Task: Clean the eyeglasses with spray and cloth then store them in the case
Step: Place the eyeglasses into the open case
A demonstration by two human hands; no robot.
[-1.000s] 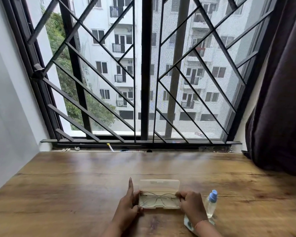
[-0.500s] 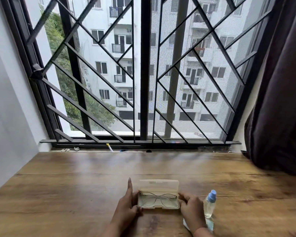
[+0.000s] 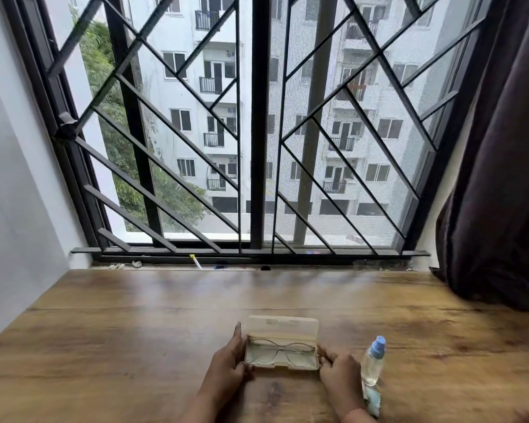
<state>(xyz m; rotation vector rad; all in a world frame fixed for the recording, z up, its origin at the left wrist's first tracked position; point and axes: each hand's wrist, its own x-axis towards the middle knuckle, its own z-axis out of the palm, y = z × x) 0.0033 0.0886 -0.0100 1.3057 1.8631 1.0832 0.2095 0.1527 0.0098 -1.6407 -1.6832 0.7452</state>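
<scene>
Fingers of left hand and right hand grip ends of open case, bottom centre; eyeglasses inside; spray bottle just right.

Home room: wooden desk at grilled window, dark curtain

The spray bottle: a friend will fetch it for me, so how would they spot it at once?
Start at the wooden table under the barred window. Near its front edge lies an open glasses case; just beyond the right hand stands the spray bottle. It is the only upright thing: clear, with a light blue cap.
</scene>
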